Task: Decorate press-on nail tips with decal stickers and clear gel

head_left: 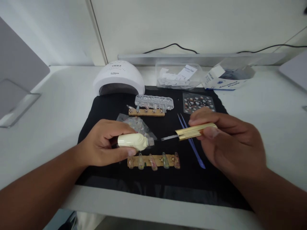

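My left hand (109, 142) is closed around a cream nail polish bottle (130, 141), tipped on its side with its open neck facing right. In my right hand (224, 140) is the gold brush cap (190, 131), its thin brush pointing left toward the neck, a small gap apart. Below them lies a wooden strip (158, 159) carrying several decorated false nails (153, 162). Blue tweezers (195, 153) rest beside my right hand, partly under the cap. A clear sticker sheet (141, 126) is partly covered by my left hand and the bottle.
Behind, a second wooden strip with nails (146, 112) touches a clear compartment case (154, 101). A white nail lamp (119, 78), a clear plastic box (178, 76) and an alcohol pad box (227, 78) stand at the back. Another sticker sheet (199, 102) lies on the black mat (107, 175).
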`<control>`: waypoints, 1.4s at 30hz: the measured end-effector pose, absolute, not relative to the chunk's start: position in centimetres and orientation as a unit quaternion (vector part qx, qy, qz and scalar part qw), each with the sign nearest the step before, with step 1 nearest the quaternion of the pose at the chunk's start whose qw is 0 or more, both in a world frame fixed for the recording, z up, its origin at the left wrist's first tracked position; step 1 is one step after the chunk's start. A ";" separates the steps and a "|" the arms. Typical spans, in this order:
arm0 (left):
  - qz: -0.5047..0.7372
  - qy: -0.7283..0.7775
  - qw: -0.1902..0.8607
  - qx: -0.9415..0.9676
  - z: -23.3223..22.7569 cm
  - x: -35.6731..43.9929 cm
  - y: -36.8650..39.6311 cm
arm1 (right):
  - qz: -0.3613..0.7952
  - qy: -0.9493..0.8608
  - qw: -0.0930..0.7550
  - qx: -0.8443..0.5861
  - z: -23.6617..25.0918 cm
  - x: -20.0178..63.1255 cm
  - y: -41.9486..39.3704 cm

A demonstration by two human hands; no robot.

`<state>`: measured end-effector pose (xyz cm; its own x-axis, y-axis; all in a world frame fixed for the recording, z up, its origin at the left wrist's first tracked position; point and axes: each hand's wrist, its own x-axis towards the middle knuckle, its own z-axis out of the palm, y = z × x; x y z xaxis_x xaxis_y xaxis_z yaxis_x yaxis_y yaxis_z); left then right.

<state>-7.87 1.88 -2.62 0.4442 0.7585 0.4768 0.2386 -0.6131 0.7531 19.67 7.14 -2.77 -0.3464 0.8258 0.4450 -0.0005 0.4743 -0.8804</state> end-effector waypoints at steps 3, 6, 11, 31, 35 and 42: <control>0.430 0.326 0.310 0.783 -2.6 -8.2 1.8 | 0.442 -0.691 0.489 -0.298 -3.0 20.1 7.8; 0.436 0.340 0.310 0.774 -2.6 -8.6 1.8 | 0.457 -0.707 0.451 -0.298 -3.2 20.3 8.3; 0.429 0.368 0.305 0.766 -2.4 -8.8 1.9 | 0.459 -0.766 0.355 -0.276 -3.1 20.0 8.7; 0.430 0.363 0.312 0.766 -2.6 -8.7 1.5 | 0.430 -0.814 0.308 -0.239 -2.7 19.5 8.5; 0.430 0.366 0.304 0.768 -2.6 -8.8 1.5 | 0.427 -0.808 0.316 -0.255 -2.8 19.2 8.3; 0.436 0.362 0.303 0.766 -2.7 -8.7 1.5 | 0.451 -0.791 0.331 -0.249 -3.0 19.5 8.5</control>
